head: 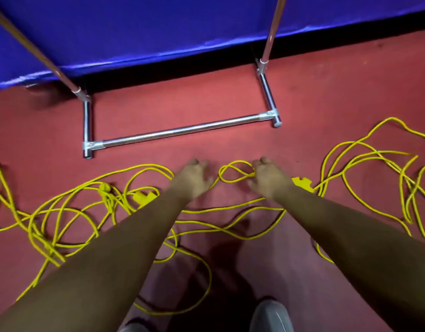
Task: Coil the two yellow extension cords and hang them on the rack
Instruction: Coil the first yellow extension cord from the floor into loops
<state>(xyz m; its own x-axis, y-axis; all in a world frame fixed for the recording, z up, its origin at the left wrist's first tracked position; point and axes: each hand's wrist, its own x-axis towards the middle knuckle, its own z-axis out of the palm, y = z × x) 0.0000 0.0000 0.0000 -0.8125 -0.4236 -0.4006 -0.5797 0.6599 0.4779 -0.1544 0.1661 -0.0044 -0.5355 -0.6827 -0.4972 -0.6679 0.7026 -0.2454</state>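
Observation:
Two yellow extension cords lie tangled across the red floor: one heap (63,212) on the left with a plug (104,188) and a socket block (142,197), another heap (374,168) on the right with a socket block (302,184). A small cord loop (235,173) lies between my hands. My left hand (194,178) reaches down over the cord with relaxed fingers and holds nothing. My right hand (266,178) reaches the loop's right end, its fingers bent at the cord; a grip is not visible. The metal rack (182,130) stands just beyond, only its base and posts in view.
A blue padded mat (158,32) runs along the back behind the rack. My grey shoes (269,317) stand at the bottom edge, with cord loops lying around them. The rack's base bars (87,125) sit on the floor close to the cords.

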